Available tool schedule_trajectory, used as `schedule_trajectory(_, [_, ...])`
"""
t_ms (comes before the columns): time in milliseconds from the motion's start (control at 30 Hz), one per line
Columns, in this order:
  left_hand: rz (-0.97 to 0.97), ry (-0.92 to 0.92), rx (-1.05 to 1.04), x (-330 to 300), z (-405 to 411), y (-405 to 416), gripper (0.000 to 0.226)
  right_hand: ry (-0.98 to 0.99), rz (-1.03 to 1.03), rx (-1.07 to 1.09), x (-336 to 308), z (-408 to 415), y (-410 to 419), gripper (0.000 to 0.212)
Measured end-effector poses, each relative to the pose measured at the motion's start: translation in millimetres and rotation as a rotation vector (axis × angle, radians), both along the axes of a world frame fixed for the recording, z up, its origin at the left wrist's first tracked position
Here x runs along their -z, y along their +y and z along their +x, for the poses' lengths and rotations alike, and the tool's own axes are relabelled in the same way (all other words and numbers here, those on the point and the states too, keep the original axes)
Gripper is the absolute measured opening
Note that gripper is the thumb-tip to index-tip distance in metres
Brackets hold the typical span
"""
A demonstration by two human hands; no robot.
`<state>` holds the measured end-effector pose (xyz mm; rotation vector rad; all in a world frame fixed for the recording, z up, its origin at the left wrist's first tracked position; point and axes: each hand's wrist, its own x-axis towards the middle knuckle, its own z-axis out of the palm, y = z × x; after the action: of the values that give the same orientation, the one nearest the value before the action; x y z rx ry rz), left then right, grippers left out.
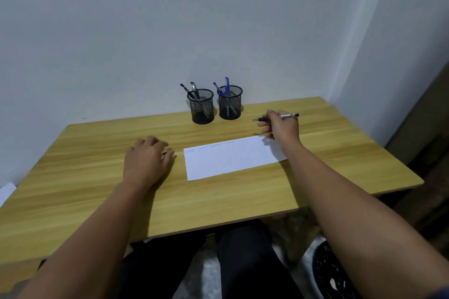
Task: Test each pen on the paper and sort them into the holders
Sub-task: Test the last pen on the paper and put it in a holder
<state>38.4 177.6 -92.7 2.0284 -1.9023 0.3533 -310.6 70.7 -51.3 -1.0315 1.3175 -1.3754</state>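
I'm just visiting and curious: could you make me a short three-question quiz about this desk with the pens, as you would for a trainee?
1. True or false: the right hand holds a slim black-tipped pen above the wooden desk.
2. Which black mesh cup holds the blue-capped pens? A) the left mesh holder B) the right mesh holder C) neither
3. Fill in: the white sheet of paper bears handwriting along its ____ edge.

Key
1. True; the pen lies roughly level in the fingers, off the paper.
2. B; the left holder has the black-capped pens.
3. Far (top) edge. The left hand rests on the desk beside the sheet.
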Motion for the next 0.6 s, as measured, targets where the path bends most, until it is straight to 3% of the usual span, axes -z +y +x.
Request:
schedule_trajectory(133, [0.004,0.11,0.332,-4,-38,-7,0.053,0.056,-0.037,-0.062,5,19,-6,0.027])
schedule_trajectory(300, [0.122,0.13,0.341,15,-40,-18,0.056,0.065,-0.083,-0.148,15,45,-13,0.028])
schedule_trajectory(600, [0.131,0.15,0.347,29,-31,-21,0.06,0.024,-0.036,-0.272,51,43,-18,0.032])
